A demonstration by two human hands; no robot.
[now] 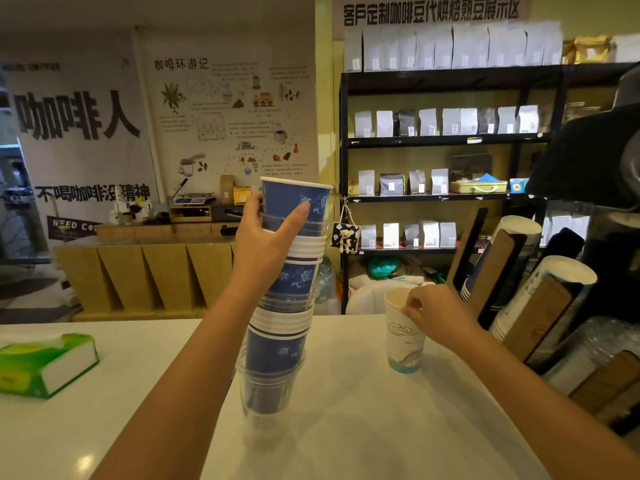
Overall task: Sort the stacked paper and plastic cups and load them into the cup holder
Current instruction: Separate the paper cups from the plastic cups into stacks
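Our left hand (266, 237) grasps the top of the mixed stack (284, 306), which stands mid-counter (346, 427). Our right hand (436, 315) pinches the rim of the white cup (403, 336) near the holder (530, 292) at the right edge. We should steady the leaning stack and peel off one cup at a time.

A wall banner (79, 114) reads "咖啡人" and "不喝咖啡没精神"; the illustrated poster (230, 109) is headed "咖啡环游记"; a sign (431, 10) above the shelving (446, 140) reads "客户定制咖啡豆代烘焙熟豆展示区".
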